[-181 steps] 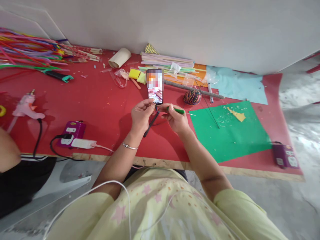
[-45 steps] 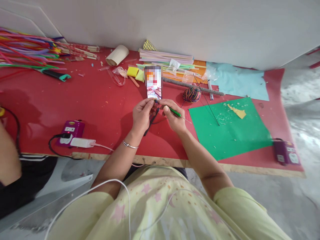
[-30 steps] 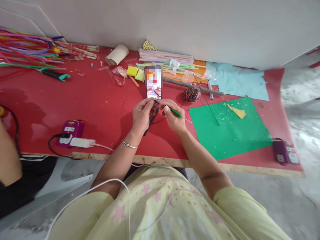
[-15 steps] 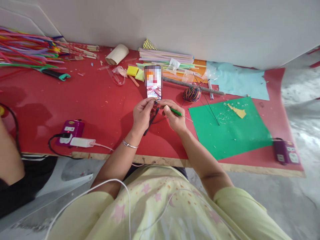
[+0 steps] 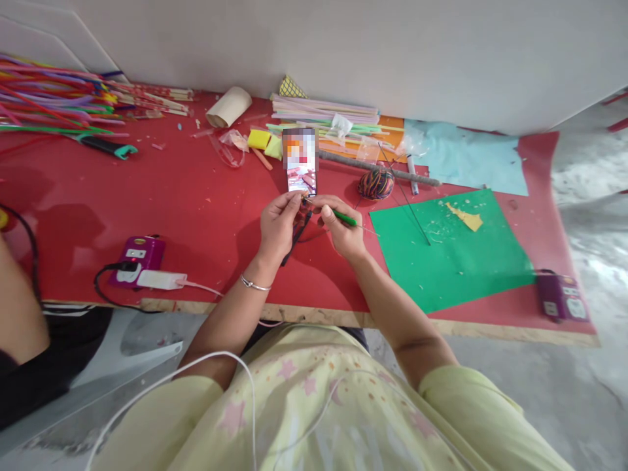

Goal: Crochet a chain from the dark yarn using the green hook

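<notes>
My right hand [image 5: 344, 230] is closed around a green-handled crochet hook [image 5: 345, 218], its tip pointing left toward my other hand. The fingers of my left hand [image 5: 279, 226] pinch a small bit of yarn work [image 5: 305, 195], mostly hidden by the fingertips. Both hands meet just in front of a phone [image 5: 301, 180] with a lit screen. A multicoloured ball of yarn [image 5: 375, 185] lies to the right, beyond my right hand. Below the fingers, a dark strip [image 5: 297, 243] slants between the wrists.
A green sheet [image 5: 407, 261] with paper scraps covers the table's right side. Pipe cleaners [image 5: 53, 98] are heaped at the far left, and a cardboard tube [image 5: 228, 107] lies at the back. Purple power sockets [image 5: 142, 252] sit near the front edge. Another person's arm [image 5: 19, 301] shows at left.
</notes>
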The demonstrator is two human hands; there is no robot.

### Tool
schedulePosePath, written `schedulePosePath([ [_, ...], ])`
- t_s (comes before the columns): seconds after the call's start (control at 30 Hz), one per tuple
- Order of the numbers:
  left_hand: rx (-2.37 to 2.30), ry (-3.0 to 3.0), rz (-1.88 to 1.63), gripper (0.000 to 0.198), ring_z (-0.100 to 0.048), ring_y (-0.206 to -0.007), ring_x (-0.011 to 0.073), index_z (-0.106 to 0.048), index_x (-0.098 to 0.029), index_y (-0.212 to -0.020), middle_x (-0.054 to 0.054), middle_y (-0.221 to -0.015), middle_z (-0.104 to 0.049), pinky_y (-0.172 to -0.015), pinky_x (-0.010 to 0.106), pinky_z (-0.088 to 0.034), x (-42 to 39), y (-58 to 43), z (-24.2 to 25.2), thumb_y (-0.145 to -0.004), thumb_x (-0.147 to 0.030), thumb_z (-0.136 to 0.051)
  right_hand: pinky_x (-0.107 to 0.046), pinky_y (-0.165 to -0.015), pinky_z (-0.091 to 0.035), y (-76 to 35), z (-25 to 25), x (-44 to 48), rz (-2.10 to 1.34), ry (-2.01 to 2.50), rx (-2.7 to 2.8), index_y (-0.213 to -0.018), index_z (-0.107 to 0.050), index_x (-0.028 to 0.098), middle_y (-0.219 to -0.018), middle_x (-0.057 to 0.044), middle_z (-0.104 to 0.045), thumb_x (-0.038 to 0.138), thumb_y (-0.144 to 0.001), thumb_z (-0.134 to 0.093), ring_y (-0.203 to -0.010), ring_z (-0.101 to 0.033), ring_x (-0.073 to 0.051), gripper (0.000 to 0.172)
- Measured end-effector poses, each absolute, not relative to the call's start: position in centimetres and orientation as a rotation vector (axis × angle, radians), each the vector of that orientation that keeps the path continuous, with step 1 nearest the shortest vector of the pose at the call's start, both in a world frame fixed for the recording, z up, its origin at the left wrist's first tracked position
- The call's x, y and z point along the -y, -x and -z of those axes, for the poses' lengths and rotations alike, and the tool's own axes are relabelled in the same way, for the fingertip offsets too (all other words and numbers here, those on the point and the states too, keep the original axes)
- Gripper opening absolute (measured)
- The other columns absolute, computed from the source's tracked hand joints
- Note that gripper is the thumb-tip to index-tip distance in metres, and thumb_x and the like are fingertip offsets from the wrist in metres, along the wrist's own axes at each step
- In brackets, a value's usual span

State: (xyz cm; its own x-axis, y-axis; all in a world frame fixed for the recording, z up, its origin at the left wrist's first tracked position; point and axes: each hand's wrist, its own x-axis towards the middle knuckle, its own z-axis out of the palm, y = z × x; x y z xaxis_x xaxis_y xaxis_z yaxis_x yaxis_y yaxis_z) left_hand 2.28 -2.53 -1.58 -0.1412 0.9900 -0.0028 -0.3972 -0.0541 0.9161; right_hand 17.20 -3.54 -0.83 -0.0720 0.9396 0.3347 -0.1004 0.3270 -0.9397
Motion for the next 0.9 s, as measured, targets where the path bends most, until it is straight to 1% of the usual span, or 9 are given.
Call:
schedulePosePath([
  [0.17, -0.982, -0.871, -1.469, 0.032, -0.06, -0.059, 0.0084, -0.083, -0.024, -0.098, 0.001, -0.077, -0.074, -0.056, 0.021, -0.048, 2.6, -2.4, 1.7, -0.079, -0.049, -0.085, -0.029, -0.068, -0.057, -17.1, 1.0, 3.5, -1.121, 0.882, 1.28, -0.104, -0.083, 0.032, -0.113, -0.003, -0.076, 0.053, -0.094, -0.07, -0.093, -0.069, -0.017, 0.027],
  [0.27, -0.959, -0.875, -1.45, 0.033, -0.061, -0.06, 0.0088, -0.084, -0.024, -0.1, 0.002, -0.082, -0.076, -0.058, 0.022, -0.05, 2.6, -2.4, 2.0, -0.076, -0.046, -0.088, -0.027, -0.066, -0.055, -17.0, 1.6, 3.2, -1.212, 0.881, 1.19, -0.1, -0.082, 0.03, -0.111, -0.003, -0.075, 0.056, -0.09, -0.073, -0.092, -0.068, -0.016, 0.029],
  [0.37, -0.934, -0.882, -1.453, 0.037, -0.061, -0.061, 0.0092, -0.084, -0.029, -0.106, 0.002, -0.084, -0.076, -0.058, 0.024, -0.051, 2.6, -2.5, 2.1, -0.073, -0.045, -0.091, -0.026, -0.065, -0.053, -17.0, 2.2, 2.9, -1.384, 0.858, 1.063, -0.101, -0.079, 0.028, -0.105, -0.003, -0.075, 0.062, -0.086, -0.075, -0.091, -0.068, -0.016, 0.037],
  [0.47, -0.91, -0.887, -1.468, 0.041, -0.058, -0.06, 0.0093, -0.083, -0.033, -0.11, 0.0, -0.079, -0.072, -0.057, 0.024, -0.05, 2.6, -2.6, 2.0, -0.071, -0.044, -0.092, -0.025, -0.063, -0.053, -17.1, 2.6, 2.6, -1.524, 0.83, 0.937, -0.104, -0.076, 0.028, -0.102, -0.003, -0.077, 0.067, -0.081, -0.077, -0.085, -0.068, -0.015, 0.045],
  [0.53, -0.894, -0.882, -1.478, 0.043, -0.057, -0.06, 0.0095, -0.083, -0.034, -0.111, 0.0, -0.077, -0.069, -0.055, 0.024, -0.047, 2.7, -2.8, 1.8, -0.071, -0.044, -0.093, -0.025, -0.061, -0.053, -17.1, 2.8, 2.6, -1.567, 0.817, 0.888, -0.103, -0.074, 0.028, -0.101, -0.002, -0.077, 0.068, -0.078, -0.079, -0.08, -0.067, -0.014, 0.047],
  [0.63, -0.867, -0.858, -1.473, 0.048, -0.054, -0.058, 0.009, -0.081, -0.034, -0.116, -0.001, -0.075, -0.066, -0.052, 0.024, -0.043, 2.7, -2.9, 1.7, -0.071, -0.043, -0.093, -0.023, -0.057, -0.051, -16.8, 3.0, 2.6, -1.61, 0.79, 0.832, -0.103, -0.073, 0.03, -0.1, 0.0, -0.077, 0.068, -0.078, -0.079, -0.073, -0.064, -0.011, 0.046],
  [0.73, -0.868, -0.806, -1.444, 0.049, -0.053, -0.057, 0.0085, -0.079, -0.032, -0.12, -0.002, -0.074, -0.065, -0.051, 0.024, -0.041, 2.6, -3.0, 1.9, -0.074, -0.04, -0.092, -0.023, -0.054, -0.05, -16.4, 3.4, 2.7, -1.612, 0.792, 0.827, -0.106, -0.072, 0.033, -0.101, 0.001, -0.077, 0.07, -0.081, -0.075, -0.07, -0.062, -0.011, 0.045],
  [0.83, -0.849, -0.733, -1.424, 0.045, -0.056, -0.058, 0.0079, -0.078, -0.031, -0.118, -0.003, -0.074, -0.065, -0.052, 0.023, -0.042, 2.5, -2.9, 2.2, -0.075, -0.036, -0.091, -0.024, -0.053, -0.05, -16.3, 3.7, 2.7, -1.583, 0.812, 0.87, -0.109, -0.072, 0.033, -0.103, 0.001, -0.078, 0.072, -0.084, -0.071, -0.069, -0.062, -0.011, 0.046],
  [0.9, -0.826, -0.693, -1.424, 0.042, -0.056, -0.058, 0.0073, -0.079, -0.031, -0.115, -0.003, -0.076, -0.066, -0.053, 0.023, -0.043, 2.4, -2.9, 2.3, -0.075, -0.033, -0.091, -0.024, -0.054, -0.05, -16.4, 3.7, 2.6, -1.584, 0.804, 0.883, -0.108, -0.072, 0.032, -0.103, 0.0, -0.078, 0.071, -0.083, -0.073, -0.069, -0.062, -0.011, 0.047],
])
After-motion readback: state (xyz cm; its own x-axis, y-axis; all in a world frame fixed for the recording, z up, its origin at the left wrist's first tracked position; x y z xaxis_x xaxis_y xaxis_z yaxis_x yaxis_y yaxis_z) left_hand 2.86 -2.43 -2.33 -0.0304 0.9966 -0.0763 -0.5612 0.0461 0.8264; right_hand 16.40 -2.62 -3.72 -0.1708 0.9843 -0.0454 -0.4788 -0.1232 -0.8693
